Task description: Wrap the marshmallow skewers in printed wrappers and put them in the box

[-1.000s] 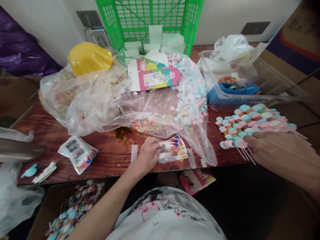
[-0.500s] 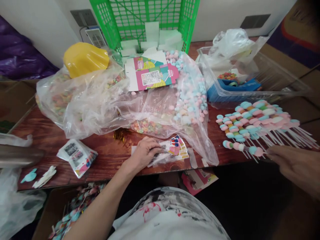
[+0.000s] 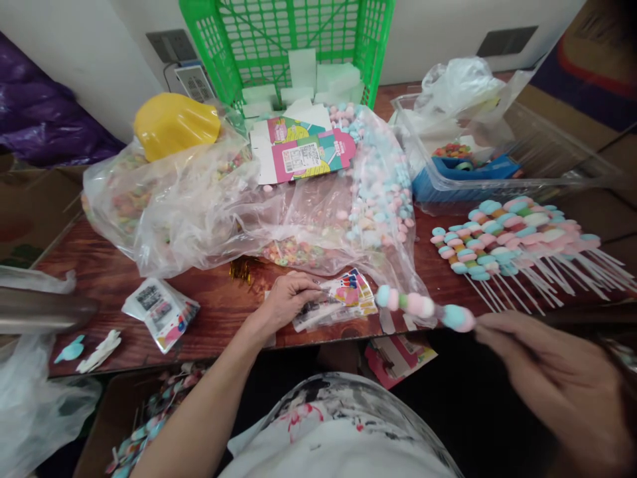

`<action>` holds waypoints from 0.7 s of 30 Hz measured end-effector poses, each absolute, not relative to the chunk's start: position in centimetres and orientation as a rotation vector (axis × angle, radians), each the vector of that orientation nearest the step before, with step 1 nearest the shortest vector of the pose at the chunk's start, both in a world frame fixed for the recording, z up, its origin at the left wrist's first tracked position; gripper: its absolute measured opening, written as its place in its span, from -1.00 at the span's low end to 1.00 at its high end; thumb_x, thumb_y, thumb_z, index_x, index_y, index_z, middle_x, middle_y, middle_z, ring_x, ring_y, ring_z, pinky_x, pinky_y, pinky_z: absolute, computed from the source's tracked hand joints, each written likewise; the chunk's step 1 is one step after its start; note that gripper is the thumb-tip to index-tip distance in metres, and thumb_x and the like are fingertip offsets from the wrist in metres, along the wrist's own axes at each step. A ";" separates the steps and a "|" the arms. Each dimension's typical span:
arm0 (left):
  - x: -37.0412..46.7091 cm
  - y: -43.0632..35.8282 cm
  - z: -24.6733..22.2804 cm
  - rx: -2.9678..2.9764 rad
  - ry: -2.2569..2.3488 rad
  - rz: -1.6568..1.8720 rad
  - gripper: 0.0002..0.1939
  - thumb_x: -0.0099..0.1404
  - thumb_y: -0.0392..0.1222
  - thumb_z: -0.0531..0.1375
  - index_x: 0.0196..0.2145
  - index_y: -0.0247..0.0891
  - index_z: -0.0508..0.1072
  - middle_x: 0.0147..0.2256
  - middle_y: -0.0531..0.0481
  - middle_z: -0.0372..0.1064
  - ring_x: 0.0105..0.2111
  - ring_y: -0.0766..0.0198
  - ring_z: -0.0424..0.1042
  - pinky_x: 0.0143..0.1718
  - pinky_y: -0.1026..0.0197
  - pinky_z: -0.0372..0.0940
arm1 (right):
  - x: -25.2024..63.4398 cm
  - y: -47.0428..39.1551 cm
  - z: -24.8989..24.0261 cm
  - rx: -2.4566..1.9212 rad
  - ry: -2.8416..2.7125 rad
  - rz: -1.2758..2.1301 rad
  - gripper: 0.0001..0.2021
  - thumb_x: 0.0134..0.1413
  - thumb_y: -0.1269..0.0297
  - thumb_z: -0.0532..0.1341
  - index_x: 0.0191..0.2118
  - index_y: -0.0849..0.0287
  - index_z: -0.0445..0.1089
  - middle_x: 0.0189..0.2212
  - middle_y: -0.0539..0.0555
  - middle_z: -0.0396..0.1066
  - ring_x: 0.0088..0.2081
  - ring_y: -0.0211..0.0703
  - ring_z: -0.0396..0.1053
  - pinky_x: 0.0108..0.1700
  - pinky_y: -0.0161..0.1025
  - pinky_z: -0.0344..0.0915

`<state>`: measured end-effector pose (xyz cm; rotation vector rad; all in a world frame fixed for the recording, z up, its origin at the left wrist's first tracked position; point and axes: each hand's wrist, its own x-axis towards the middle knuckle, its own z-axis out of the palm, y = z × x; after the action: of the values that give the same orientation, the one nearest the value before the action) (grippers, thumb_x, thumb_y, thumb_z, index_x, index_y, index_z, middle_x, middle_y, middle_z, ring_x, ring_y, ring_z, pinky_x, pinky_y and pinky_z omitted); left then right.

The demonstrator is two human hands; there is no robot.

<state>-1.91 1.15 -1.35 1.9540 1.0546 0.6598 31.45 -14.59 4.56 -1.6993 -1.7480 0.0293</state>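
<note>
My left hand (image 3: 288,300) pinches the edge of a small printed plastic packet (image 3: 343,293) lying in a fanned stack at the table's front edge. In my right hand (image 3: 542,372) is a candy skewer (image 3: 423,307), held by its stick end, its pink, blue and white pieces pointing left toward the packets. Behind my right hand lies a pile of similar candy skewers (image 3: 512,232), sticks toward the front right. Left of my left hand sits another stack of printed packets (image 3: 160,311).
Clear bags of cereal rings (image 3: 174,206) and marshmallows (image 3: 381,192) fill the middle, with printed cards (image 3: 303,156) on top. Behind is a green basket (image 3: 298,33); a clear tub (image 3: 448,189) stands at right. A box of skewers (image 3: 134,445) is below the table.
My right hand has carried the candy skewer left, away from the pile and up to the fanned packets. My left hand has stayed at the packets, its fingers now pinching one edge.
</note>
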 end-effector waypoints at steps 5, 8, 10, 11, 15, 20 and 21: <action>-2.0 0.9 -1.5 1.976 1.055 0.659 -0.90 0.19 -0.26 0.25 -0.37 -0.20 0.61 -0.40 -0.01 0.52 -0.34 0.27 0.43 -0.28 0.24 0.30 | 27.0 -12.4 2.9 -1.433 -1.832 0.201 -0.86 0.13 0.43 0.16 -0.23 0.08 0.41 -0.41 0.00 0.47 -0.40 -0.22 0.45 -0.36 -0.32 0.38; -1.9 0.9 -1.6 1.995 1.055 0.673 -0.91 0.19 -0.26 0.26 -0.37 -0.19 0.60 -0.39 0.00 0.52 -0.32 0.27 0.43 -0.26 0.23 0.30 | 27.1 -12.3 2.3 -1.424 -1.879 0.132 -0.86 0.13 0.45 0.15 -0.23 0.11 0.41 -0.40 0.02 0.47 -0.39 -0.21 0.45 -0.34 -0.31 0.38; -1.9 0.8 -1.7 2.022 1.048 0.683 -0.91 0.19 -0.26 0.27 -0.38 -0.18 0.60 -0.39 0.01 0.52 -0.32 0.26 0.42 -0.24 0.22 0.29 | 27.4 -12.4 2.0 -1.416 -1.930 0.089 -0.85 0.12 0.46 0.15 -0.22 0.11 0.40 -0.39 0.02 0.47 -0.38 -0.21 0.44 -0.32 -0.30 0.37; -1.9 0.8 -1.6 2.042 1.041 0.682 -0.91 0.19 -0.26 0.27 -0.38 -0.17 0.60 -0.39 0.01 0.52 -0.32 0.26 0.41 -0.24 0.22 0.28 | 27.4 -12.4 1.9 -1.418 -1.961 0.071 -0.84 0.12 0.47 0.15 -0.21 0.12 0.40 -0.39 0.02 0.47 -0.37 -0.21 0.44 -0.31 -0.28 0.37; -1.5 0.6 -1.3 2.119 0.999 0.662 -0.91 0.20 -0.25 0.26 -0.41 -0.16 0.60 -0.42 0.01 0.50 -0.32 0.25 0.40 -0.23 0.21 0.27 | 27.0 -12.2 1.8 -1.434 -2.057 -0.014 -0.82 0.11 0.49 0.14 -0.19 0.15 0.40 -0.37 0.05 0.45 -0.35 -0.18 0.41 -0.27 -0.24 0.34; -1.0 0.4 -1.6 2.140 0.936 0.692 -0.90 0.22 -0.22 0.26 -0.41 -0.18 0.59 -0.43 0.00 0.49 -0.33 0.25 0.39 -0.25 0.21 0.26 | 25.2 -11.1 1.5 -1.389 -2.141 -0.081 -0.78 0.09 0.54 0.09 -0.21 0.17 0.40 -0.37 0.08 0.46 -0.35 -0.17 0.40 -0.23 -0.21 0.33; -0.9 0.4 -1.8 2.138 0.929 0.711 -0.89 0.23 -0.22 0.25 -0.41 -0.19 0.59 -0.43 0.00 0.49 -0.34 0.26 0.38 -0.25 0.21 0.26 | 24.9 -10.8 1.4 -1.390 -2.147 -0.079 -0.78 0.09 0.54 0.08 -0.23 0.16 0.40 -0.38 0.07 0.45 -0.35 -0.17 0.40 -0.23 -0.21 0.33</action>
<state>-0.93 0.38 -1.75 2.1382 0.9293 0.7106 24.88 -10.85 1.41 -1.3902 -2.1468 -0.0788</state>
